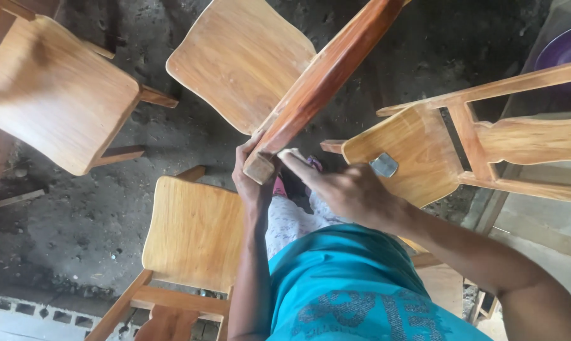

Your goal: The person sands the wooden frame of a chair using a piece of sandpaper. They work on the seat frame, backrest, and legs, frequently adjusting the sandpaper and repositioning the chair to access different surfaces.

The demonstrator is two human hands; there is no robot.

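Dark, rough earthen floor [96, 215] strewn with grit and small scraps lies under a ring of pale wooden chairs. One light wooden chair seat [52, 88] stands at the upper left, a second curved seat [238, 60] at the top middle, a third seat with its back rail [194, 233] just left of the person's legs, and a fourth chair with an open slatted back [424, 158] at the right, so the pieces crowd close around the person standing among them.

Across the middle runs a long reddish-brown wooden rail [326, 72], darker than the chairs and tilted down from the upper right so that its cut end comes level with the hands. The left hand [251, 180] is closed around that lower end from beneath, its grip bracing the piece steady. The right hand [348, 189] presses a small pale scrap, seemingly sandpaper [292, 155], flat against the end of the rail, fingers extended along it; its grip is pinched on the scrap.

On the right chair's seat rests a small grey metal piece [384, 165], within easy reach.
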